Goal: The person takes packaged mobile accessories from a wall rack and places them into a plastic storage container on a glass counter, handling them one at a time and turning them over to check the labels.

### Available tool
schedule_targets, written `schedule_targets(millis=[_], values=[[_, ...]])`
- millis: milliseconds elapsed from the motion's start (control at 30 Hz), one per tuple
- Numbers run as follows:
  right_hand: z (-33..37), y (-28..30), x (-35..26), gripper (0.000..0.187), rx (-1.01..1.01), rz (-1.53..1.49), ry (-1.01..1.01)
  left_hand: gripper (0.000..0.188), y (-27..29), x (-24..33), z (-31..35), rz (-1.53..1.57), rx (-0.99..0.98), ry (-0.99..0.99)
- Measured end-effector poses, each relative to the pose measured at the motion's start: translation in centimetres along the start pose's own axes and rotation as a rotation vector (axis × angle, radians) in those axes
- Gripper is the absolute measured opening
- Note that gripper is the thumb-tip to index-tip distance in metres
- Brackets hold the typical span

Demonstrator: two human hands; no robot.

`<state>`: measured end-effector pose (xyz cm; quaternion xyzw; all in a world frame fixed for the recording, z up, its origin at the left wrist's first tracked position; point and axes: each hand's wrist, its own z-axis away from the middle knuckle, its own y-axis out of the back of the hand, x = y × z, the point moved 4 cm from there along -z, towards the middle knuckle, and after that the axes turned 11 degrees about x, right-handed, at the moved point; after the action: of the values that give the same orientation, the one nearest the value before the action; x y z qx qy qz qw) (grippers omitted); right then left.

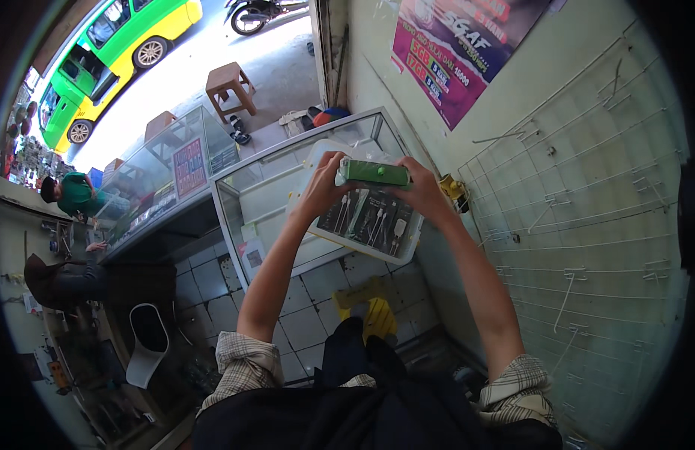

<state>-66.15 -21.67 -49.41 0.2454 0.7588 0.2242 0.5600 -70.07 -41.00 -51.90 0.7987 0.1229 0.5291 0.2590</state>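
Note:
Both of my hands hold a green box-shaped pack (377, 173) by its two ends. My left hand (323, 184) is closed on the left end, where clear wrapping shows. The right end is gripped by my right hand (422, 193). The pack is above a translucent white plastic bin (398, 256), which rests on the glass display case (246, 196). Inside the bin lie several dark flat packages (374, 219) with white cable-like items on them. My hands and the pack cover part of the bin.
A wire rack with hooks (573, 225) lines the right wall, below a purple poster (467, 56). On the tiled floor is a yellow plastic object (377, 319). Two people are at left, one in green (76, 193), one in dark clothes (73, 285), near a white chair (146, 349).

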Motion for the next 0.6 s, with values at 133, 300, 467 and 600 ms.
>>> schedule_targets(millis=[133,300,467,600], values=[[-1.0,-2.9,3.4,0.034,0.103,-0.058,-0.028,0.05,-2.1,-2.7,-1.5,-0.064,0.075,-0.201],[-1.5,-6.2,8.5,0.032,0.105,-0.058,-0.104,0.05,-6.0,-7.9,-2.3,-0.049,0.004,-0.019],[-1.3,-8.9,12.6,0.037,0.023,0.078,-0.157,0.045,-9.7,-12.2,-2.3,-0.099,-0.069,0.009],[-0.6,-10.0,13.2,0.042,0.077,0.21,0.064,0.042,-12.1,-14.8,-2.3,-0.056,-0.126,0.024]])
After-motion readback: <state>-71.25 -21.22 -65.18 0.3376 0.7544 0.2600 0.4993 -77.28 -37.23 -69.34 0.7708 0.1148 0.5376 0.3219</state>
